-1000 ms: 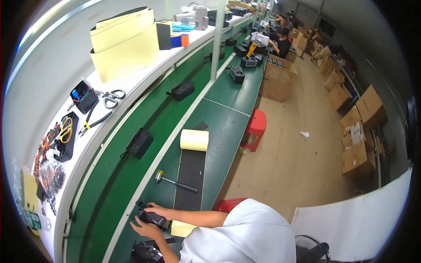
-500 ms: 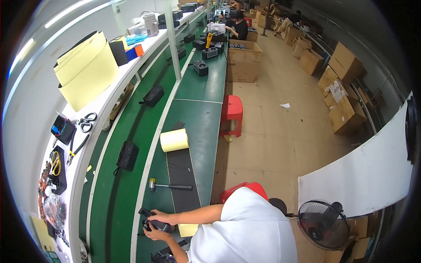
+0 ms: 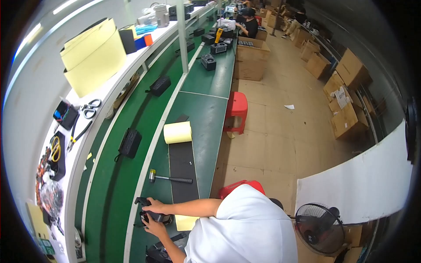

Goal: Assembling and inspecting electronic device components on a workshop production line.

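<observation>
- i'm in a long workshop, at a green surface (image 3: 204,116) that runs beside a green conveyor belt (image 3: 107,199) carrying dark boxy units (image 3: 130,143).
- the black device (image 3: 158,216) is between my two hands, over the near end of the surface by the belt's pale rail; i can't tell whether its underside rests or hangs free.
- my right hand (image 3: 155,205) is clamped on its far side, fingers bent over the top.
- my left hand (image 3: 153,226) is closed against its near side; the exact finger placement is too small to make out.
- to handle this well, i'd let one hand steady the body while the other does the fine work, pressing evenly rather than twisting.
- keeping it low over the surface would, i think, make a slip harmless.
- the hammer (image 3: 175,179) lies across the black strip (image 3: 182,158), which runs out from the pale yellow roll (image 3: 178,132); i'd keep my right forearm clear of both.
- another black piece (image 3: 163,251) sits beside my left forearm, so i'd mind that elbow when turning the device.
</observation>
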